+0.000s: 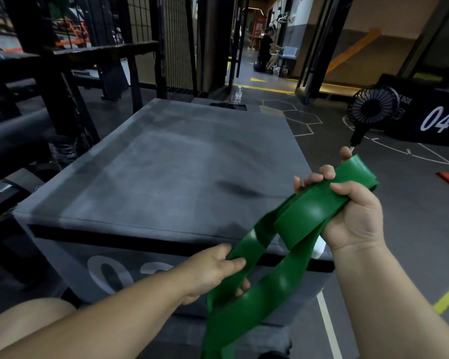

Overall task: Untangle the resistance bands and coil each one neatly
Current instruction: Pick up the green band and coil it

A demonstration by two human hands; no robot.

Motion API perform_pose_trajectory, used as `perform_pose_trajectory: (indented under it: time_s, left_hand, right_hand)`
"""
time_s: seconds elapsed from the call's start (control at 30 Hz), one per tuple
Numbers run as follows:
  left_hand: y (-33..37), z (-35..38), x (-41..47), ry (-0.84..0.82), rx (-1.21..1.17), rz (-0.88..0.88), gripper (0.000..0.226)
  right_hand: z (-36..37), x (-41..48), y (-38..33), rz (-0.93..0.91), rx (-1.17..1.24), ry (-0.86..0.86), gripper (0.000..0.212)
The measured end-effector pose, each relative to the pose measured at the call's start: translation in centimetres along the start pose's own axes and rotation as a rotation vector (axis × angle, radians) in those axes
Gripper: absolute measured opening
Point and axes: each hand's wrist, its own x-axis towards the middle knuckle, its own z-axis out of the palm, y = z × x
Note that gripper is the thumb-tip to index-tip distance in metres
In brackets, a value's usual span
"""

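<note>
One green resistance band (303, 216) spans two hands: the right hand (353, 218) fingers (324, 173) clench its folded loops and the left hand (210, 270) fingers pinch one strand, above one grey plyo box (166, 164).

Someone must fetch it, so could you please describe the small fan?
Find the big grey padded box ahead of the person, then look right to the black box marked 04. The fan sits by its left end: a round black caged head on a short stem, the only round thing there.

Bare forearms (114, 314), bare L hand (213, 270) & R hand (353, 213), bare knee (24, 322) low left.
</note>
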Motion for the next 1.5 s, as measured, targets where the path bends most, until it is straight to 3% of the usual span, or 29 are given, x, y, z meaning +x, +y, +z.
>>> perform_pose_trajectory:
  time_s: [0.07,0.17,0.2,0.33,0.4,0.5,0.53,0.6,0.67,0.77,0.87,1.03,1.2,1.3,1.43,1.5]
  left_hand:
    - [0.4,-0.1,0.1,0.11,0.163,0.038,0.015]
    - [0.7,-0.4,0.1,0.222,0.725,0.156,0.025]
    - [0.6,-0.4,0.0,0.217,0.81,0.188,0.026]
    - [0.6,0.2,-0.6,0.182,0.844,0.315,0.027]
    - [1.2,0.4,-0.9,0.261,0.845,0.433,0.026]
    - [2.5,0.1,-1.1,0.304,0.703,0.464,0.023]
    - [2.9,-0.3,-0.9,0.28,0.624,0.417,0.024]
    - [3.4,-1.0,-0.9,0.157,0.47,0.264,0.031]
    - [3.2,-1.3,-1.0,-0.03,0.325,0.11,0.045]
    - [2.6,-0.8,-1.0,-0.158,0.264,0.08,0.044]
    - [2.5,-0.3,-0.6,-0.111,0.086,0.174,0.032]
    - [2.8,-0.3,-0.4,0.116,-0.063,0.3,0.025]
    - [3.1,-0.7,-0.3,0.332,-0.079,0.355,0.054]
    - [3.0,-0.8,-0.5,0.287,-0.128,0.352,0.046]
    - [2.7,-0.7,-0.8,0.035,-0.193,0.367,0.05]
    - [2.6,-0.5,-0.6,0.051,-0.163,0.384,0.045]
  right_hand:
    - [0.1,-0.1,0.0,-0.015,-0.04,0.054,0.066]
    - [0.2,-0.1,0.3,-0.025,-0.083,0.117,0.063]
    - [0.3,-0.1,0.5,-0.028,-0.096,0.137,0.064]
    - [0.3,-0.1,1.5,-0.009,-0.191,0.208,0.081]
    - [0.4,-0.5,1.9,0.044,-0.305,0.191,0.074]
    - [1.0,-1.2,2.9,0.199,-0.392,0.103,0.033]
    - [1.0,-1.3,3.3,0.222,-0.375,0.106,0.035]
    - [0.8,-1.4,4.3,0.23,-0.379,0.115,0.065]
    - [1.0,-1.6,5.3,0.226,-0.427,0.105,0.069]
    - [1.3,-1.9,6.2,0.269,-0.445,0.072,0.084]
    - [1.4,-2.4,6.2,0.394,-0.551,-0.016,0.071]
    - [1.3,-2.7,6.6,0.492,-0.765,-0.113,0.056]
    - [1.3,-2.7,6.6,0.488,-0.892,-0.061,0.049]
    - [1.7,-2.7,6.6,0.489,-0.976,-0.088,0.046]
    - [1.6,-2.4,6.2,0.439,-0.993,-0.04,0.022]
    - [1.7,-2.3,5.9,0.439,-0.979,-0.029,0.023]
